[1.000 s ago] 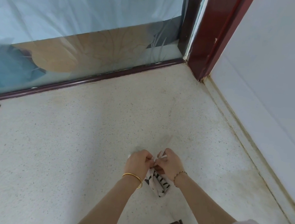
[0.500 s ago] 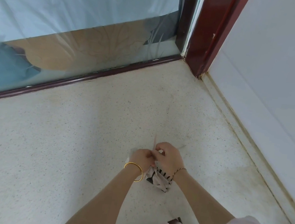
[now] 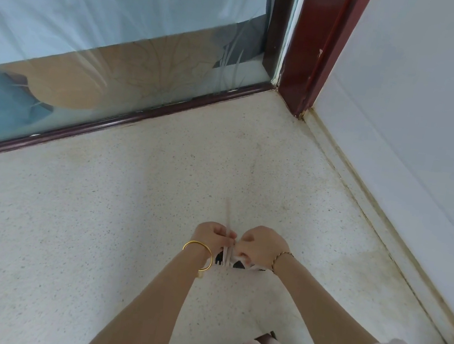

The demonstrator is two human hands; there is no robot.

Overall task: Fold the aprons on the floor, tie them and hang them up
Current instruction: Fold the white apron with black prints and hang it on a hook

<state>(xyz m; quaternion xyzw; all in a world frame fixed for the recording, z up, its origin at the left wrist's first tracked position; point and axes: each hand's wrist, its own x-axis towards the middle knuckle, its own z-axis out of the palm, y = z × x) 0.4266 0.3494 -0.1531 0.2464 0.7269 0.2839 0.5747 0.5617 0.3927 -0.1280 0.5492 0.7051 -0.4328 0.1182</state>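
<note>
Apron (image 3: 237, 264), folded small, is held low over the floor (image 3: 95, 226): it is pinched by the right hand (image 3: 260, 245), its strap (image 3: 227, 227) gripped by the left hand (image 3: 211, 235). Tying is judged under way; a firm pull is called for next.

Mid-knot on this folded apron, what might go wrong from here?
The strap end sticks up loose past the left hand, so it might slip free before the knot tightens. The folded apron is mostly hidden under the right hand; a hard pull could open its folds. The bangle sits close and might snag.
</note>
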